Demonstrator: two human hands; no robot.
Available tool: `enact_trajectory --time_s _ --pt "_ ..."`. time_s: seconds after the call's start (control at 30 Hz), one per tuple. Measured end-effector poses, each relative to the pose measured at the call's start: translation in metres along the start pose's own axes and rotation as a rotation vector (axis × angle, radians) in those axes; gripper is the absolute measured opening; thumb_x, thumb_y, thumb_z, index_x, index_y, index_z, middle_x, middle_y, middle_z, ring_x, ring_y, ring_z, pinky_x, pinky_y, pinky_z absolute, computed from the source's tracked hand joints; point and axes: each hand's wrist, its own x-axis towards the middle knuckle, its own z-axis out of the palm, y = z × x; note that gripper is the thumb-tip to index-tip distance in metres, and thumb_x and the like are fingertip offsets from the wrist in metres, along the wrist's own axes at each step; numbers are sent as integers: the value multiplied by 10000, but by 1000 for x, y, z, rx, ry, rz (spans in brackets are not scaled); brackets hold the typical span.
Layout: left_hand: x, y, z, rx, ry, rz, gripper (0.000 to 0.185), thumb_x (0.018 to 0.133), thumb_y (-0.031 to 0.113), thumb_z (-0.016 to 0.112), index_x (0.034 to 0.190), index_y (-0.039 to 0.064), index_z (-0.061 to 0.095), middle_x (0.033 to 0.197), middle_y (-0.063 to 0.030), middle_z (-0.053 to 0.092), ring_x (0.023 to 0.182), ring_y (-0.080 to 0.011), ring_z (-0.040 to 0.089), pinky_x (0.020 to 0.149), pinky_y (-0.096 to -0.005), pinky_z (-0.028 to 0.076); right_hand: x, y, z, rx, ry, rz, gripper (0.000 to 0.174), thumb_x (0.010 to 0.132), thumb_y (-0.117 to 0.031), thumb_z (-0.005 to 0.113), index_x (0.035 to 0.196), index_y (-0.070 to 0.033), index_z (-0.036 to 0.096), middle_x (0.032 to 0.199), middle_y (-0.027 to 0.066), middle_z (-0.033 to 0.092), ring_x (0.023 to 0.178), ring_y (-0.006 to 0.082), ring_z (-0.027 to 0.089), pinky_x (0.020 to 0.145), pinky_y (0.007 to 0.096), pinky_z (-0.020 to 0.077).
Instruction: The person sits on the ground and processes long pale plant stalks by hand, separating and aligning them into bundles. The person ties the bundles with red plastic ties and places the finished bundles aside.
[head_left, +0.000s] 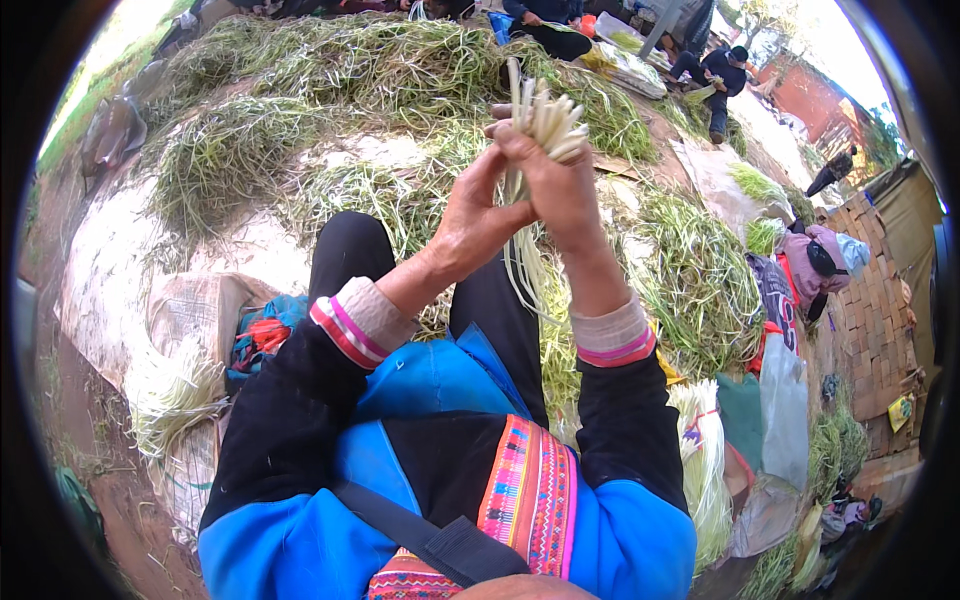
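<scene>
My right hand grips a bundle of pale vegetable stalks, held up before me with the thick whitish ends at the top. Against it, my left hand curls around the near side of the bundle; some of its fingers are hidden behind the stalks. Thin loose ends trail below both hands, over my dark trouser leg. On the ground to my left lies a pile of cleaned white stalks. A tied bunch of long pale stalks lies by my right elbow.
Heaps of green stalks and leaves spread across the ground ahead, with another heap at the right. A pale sheet covers ground at left, near a teal and red cloth. Several people sit beyond, one holding stalks.
</scene>
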Motion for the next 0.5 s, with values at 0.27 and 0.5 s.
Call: enact_trajectory --time_s 0.27,0.5 --pt "11 -2 -3 -237 -186 -347 332 868 91 622 1153 -54 532 999 -72 633 908 -139 623 820 -290 506 20 -1 -32 -165 -337 272 321 922 -268 599 1085 4 646 1084 91 649 1040 169 594 902 328 479" --pt "14 -17 -20 -406 -129 -397 242 871 144 636 1028 -34 586 865 -92 657 714 -160 654 629 -262 528 43 16 -26 -55 -487 314 426 890 -351 617 1091 25 630 1107 126 634 1055 199 591 915 351 470"
